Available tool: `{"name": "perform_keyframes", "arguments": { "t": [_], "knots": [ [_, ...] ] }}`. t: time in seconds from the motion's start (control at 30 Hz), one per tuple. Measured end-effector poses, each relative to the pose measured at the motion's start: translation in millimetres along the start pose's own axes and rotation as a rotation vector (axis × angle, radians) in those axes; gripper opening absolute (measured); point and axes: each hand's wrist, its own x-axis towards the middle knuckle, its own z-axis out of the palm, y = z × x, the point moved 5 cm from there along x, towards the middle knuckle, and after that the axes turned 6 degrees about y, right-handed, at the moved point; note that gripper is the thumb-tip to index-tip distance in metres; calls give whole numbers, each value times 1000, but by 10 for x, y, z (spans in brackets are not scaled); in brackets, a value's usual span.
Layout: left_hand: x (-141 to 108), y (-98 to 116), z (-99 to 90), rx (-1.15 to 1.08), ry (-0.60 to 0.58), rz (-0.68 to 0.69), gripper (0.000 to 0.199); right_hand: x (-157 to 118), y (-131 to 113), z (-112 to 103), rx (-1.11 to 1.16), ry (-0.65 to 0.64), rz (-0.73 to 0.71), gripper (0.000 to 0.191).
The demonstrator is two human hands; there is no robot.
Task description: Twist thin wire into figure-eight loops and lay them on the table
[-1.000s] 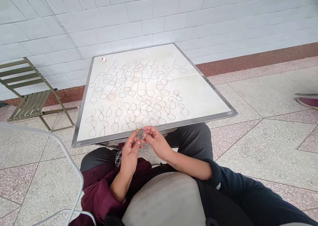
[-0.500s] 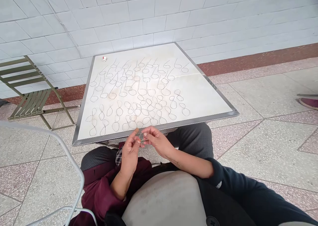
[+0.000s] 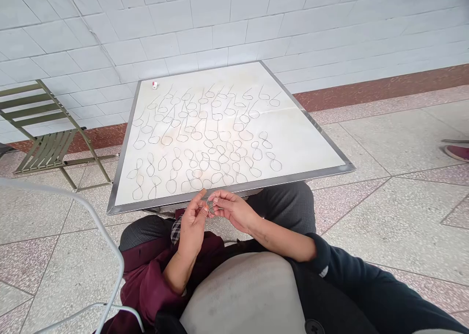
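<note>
My left hand point(image 3: 193, 221) and my right hand point(image 3: 234, 210) meet just in front of the table's near edge. Between their fingertips is a thin wire loop point(image 3: 207, 203), pinched from both sides; its full shape is partly hidden by the fingers. Beyond them, the white table point(image 3: 308, 143) with a metal rim bears many thin wire pieces. Those in the far rows are single loops with a straight tail point(image 3: 218, 116). Nearer to me lie figure-eight wire shapes point(image 3: 275, 163), some close to or overlapping one another.
A small white-and-red object point(image 3: 155, 85) sits at the table's far left corner. A folding slatted chair point(image 3: 51, 150) stands left, and a pale metal tube frame point(image 3: 110, 226) rises nearby. A tiled wall point(image 3: 245, 31) runs behind the table. A shoe point(image 3: 456, 152) shows at far right.
Both hands keep their pinch on the wire loop, with only slight finger movement. The view has shifted a little; the wires on the table lie as before.
</note>
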Motion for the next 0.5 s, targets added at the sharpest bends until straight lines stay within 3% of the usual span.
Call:
{"name": "perform_keyframes", "arguments": {
  "t": [0.3,0.5],
  "knots": [
    [-5,38,-12,34,18,26,45,-29,22,34,86,-34,16,22],
    [-1,30,-12,19,40,14,48,-19,-5,60,-69,-26,-64,25]
  ]
}}
